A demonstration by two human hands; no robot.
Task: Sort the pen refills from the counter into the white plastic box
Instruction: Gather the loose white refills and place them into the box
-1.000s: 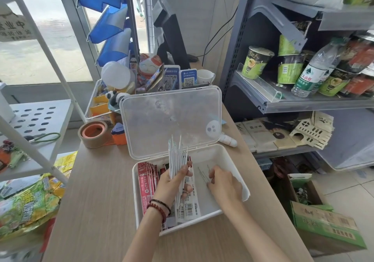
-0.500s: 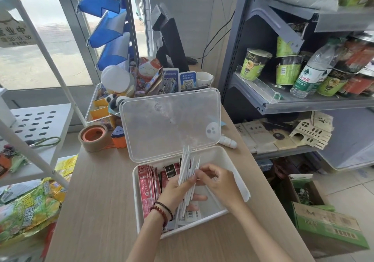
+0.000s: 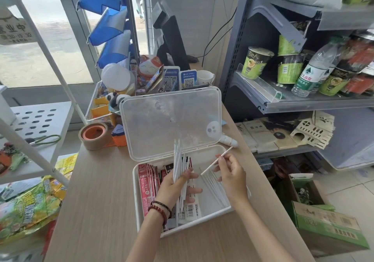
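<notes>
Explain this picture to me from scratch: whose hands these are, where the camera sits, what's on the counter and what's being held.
There is no machine here. A person wears one wide-angle camera on the head, looking forward and down, so you see their own two bare hands from above.

The surface is a wooden counter. On it sits a white box with its clear lid standing open. Inside, on the left, are red packets; on the right lie several loose white refills.

The left hand, with bead bracelets on the wrist, grips an upright bundle of refills over the box. The right hand pinches a single refill, tilted, above the ones already laid down.

Behind the box are a tape roll, a cat figurine and a mug. Shelves with cup noodles stand to the right.
</notes>
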